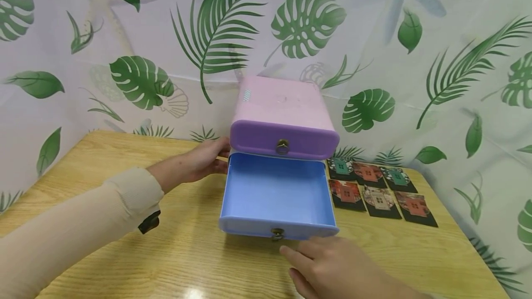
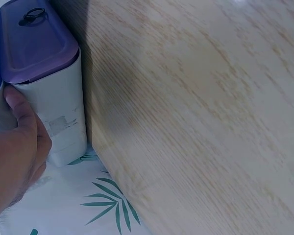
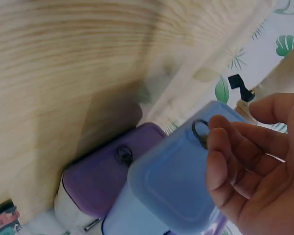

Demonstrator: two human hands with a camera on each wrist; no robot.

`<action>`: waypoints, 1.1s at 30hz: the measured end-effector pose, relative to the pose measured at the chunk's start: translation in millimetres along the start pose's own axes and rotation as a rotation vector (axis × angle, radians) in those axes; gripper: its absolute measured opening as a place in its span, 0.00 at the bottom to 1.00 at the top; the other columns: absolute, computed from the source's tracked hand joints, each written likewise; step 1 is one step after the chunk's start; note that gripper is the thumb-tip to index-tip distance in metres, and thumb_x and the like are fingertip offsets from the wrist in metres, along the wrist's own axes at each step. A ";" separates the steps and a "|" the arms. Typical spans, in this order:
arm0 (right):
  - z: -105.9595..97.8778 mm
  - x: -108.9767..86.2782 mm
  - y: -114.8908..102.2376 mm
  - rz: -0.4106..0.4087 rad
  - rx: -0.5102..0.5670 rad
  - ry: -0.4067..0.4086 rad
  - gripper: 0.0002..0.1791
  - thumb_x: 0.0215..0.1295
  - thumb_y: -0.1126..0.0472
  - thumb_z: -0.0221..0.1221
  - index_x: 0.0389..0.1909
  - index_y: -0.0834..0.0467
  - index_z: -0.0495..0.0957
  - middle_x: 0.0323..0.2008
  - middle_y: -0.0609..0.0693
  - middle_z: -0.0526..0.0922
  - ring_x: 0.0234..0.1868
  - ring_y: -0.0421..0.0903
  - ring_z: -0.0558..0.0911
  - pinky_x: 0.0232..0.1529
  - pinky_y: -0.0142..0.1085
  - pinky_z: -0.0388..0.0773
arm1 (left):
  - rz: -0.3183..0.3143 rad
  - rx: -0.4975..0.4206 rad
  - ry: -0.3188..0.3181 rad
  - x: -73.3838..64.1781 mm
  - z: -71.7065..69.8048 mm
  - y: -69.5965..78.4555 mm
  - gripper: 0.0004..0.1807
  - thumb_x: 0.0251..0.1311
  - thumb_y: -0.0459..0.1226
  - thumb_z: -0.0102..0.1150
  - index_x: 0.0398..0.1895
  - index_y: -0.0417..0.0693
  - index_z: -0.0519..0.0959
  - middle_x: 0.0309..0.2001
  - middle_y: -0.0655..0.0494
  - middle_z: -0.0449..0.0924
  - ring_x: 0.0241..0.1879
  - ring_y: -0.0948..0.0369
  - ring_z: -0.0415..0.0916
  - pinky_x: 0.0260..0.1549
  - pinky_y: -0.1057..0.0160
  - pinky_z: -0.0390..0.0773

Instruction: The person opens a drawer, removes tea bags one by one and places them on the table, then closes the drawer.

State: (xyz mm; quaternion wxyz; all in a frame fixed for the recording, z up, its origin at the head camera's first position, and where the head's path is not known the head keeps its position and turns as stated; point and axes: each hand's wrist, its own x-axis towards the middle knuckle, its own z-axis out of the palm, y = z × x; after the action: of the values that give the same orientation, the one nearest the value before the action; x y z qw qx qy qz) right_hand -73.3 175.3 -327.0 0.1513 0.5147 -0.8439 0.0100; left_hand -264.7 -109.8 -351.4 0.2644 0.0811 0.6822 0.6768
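A small drawer cabinet (image 1: 287,100) has a pink top and a shut purple drawer (image 1: 253,138) with a ring pull (image 1: 282,147). Below that, a blue drawer (image 1: 274,193) is pulled well out, its bare blue floor showing. My left hand (image 1: 203,159) rests against the cabinet's left side; in the left wrist view, its fingers lie on the pale side wall (image 2: 63,117) near the purple front. My right hand (image 1: 328,266) is at the blue drawer's front. In the right wrist view, the loosely bent fingers overlap the blue drawer's ring pull (image 3: 200,131), with the thumb held apart.
Several dark cards (image 1: 380,201) with red, green and cream pictures lie in two rows right of the cabinet on the wooden table (image 1: 174,253). A leaf-printed cloth (image 1: 141,36) hangs close behind. A dark band (image 1: 149,221) is on my left wrist.
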 end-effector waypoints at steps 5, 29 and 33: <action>6.7 1.7 -0.7 0.111 0.042 -0.265 0.22 0.66 0.52 0.64 0.59 0.56 0.80 0.39 0.45 0.86 0.33 0.36 0.81 0.29 0.30 0.78 | -0.008 0.016 0.006 0.3 1.2 0.6 0.27 0.75 0.46 0.37 0.64 0.34 0.70 0.46 0.49 0.75 0.37 0.58 0.79 0.42 0.64 0.82; 7.2 15.5 2.7 0.274 0.278 -0.403 0.19 0.65 0.54 0.65 0.49 0.53 0.68 0.36 0.40 0.76 0.29 0.31 0.70 0.31 0.26 0.71 | -0.014 -0.019 0.005 3.8 -0.7 -0.6 0.25 0.74 0.45 0.38 0.60 0.34 0.71 0.45 0.50 0.75 0.37 0.58 0.79 0.42 0.63 0.83; 5.6 17.4 2.9 0.262 0.294 -0.407 0.20 0.65 0.53 0.65 0.49 0.53 0.67 0.34 0.38 0.72 0.27 0.32 0.67 0.30 0.26 0.68 | -0.014 -0.010 0.005 2.3 -0.8 -0.4 0.25 0.74 0.45 0.38 0.61 0.34 0.71 0.45 0.50 0.75 0.38 0.58 0.79 0.42 0.63 0.83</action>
State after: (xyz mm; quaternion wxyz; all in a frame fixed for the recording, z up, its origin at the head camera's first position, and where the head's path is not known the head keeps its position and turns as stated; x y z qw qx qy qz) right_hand -84.6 160.6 -327.4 -0.1003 0.4089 -0.9058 0.0482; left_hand -267.0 -109.5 -352.4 0.2677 0.0734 0.6801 0.6786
